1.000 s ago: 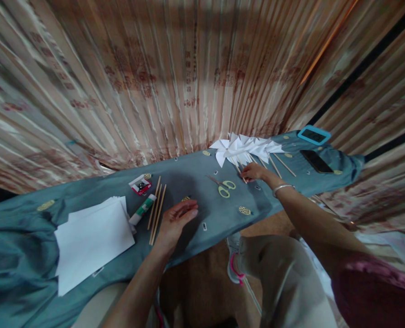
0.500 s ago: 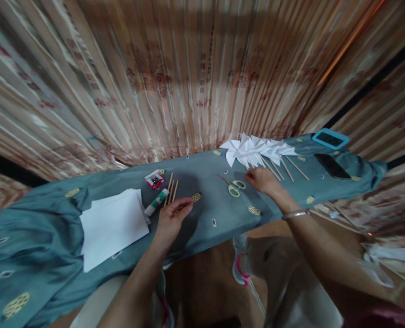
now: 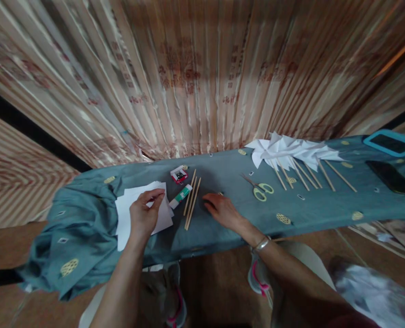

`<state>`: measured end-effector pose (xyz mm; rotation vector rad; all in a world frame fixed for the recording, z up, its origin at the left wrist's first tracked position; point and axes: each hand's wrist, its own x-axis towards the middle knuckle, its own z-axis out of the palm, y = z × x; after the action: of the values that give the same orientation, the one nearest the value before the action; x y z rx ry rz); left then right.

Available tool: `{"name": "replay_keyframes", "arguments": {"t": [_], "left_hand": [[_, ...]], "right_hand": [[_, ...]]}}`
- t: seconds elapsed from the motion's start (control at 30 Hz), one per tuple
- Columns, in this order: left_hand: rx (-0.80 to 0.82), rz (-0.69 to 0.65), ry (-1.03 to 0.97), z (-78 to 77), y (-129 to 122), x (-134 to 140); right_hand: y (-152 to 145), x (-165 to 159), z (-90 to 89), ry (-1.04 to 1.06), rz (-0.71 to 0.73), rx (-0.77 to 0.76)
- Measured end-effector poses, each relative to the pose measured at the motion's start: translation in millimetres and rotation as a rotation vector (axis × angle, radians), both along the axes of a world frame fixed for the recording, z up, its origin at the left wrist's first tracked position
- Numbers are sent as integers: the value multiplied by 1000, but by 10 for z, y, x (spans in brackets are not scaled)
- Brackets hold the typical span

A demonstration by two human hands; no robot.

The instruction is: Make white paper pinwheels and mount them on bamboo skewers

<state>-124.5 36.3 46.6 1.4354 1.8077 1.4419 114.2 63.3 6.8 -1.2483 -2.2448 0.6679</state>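
Note:
My left hand (image 3: 145,213) hovers over a stack of white paper sheets (image 3: 163,219) on the left of the cloth. Its thumb and fingertips come together in a loose pinch, with nothing visible in them. My right hand (image 3: 223,210) is low over the cloth, fingers loosely bent and slightly apart, nothing in it. Between the hands lie several thin wooden sticks (image 3: 193,202), a green and white glue stick (image 3: 181,197) and a small open red and white box (image 3: 179,174) with dark contents. Scissors (image 3: 260,189) with pale green handles lie right of my right hand.
A row of white paper pinwheels (image 3: 291,152) on wooden sticks lies at the back right. Past it are a blue-framed device (image 3: 392,142) and a black phone (image 3: 392,176). The long narrow surface has a teal cloth (image 3: 216,239), bunched at the left. A curtain (image 3: 202,82) hangs behind.
My right hand has moved left, from beside the pinwheel sticks past the scissors to near the loose sticks. My left hand has gone left over the paper. The view has turned left.

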Motion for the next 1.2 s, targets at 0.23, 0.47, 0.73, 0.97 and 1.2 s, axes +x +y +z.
{"name": "replay_keyframes", "arguments": {"t": [0.23, 0.47, 0.73, 0.97, 1.2], "left_hand": [[-76, -119, 389, -300, -222, -310], [-207, -202, 494, -461, -388, -368], [-240, -206, 394, -398, -392, -361], [-210, -256, 166, -365, -413, -389], [-253, -150, 100, -311, -440, -364]], "right_hand": [[60, -79, -46, -8, 32, 53], [145, -72, -73, -14, 52, 55], [150, -38, -66, 7, 59, 51], [132, -75, -76, 40, 56, 85], [130, -111, -52, 28, 47, 59]]}}
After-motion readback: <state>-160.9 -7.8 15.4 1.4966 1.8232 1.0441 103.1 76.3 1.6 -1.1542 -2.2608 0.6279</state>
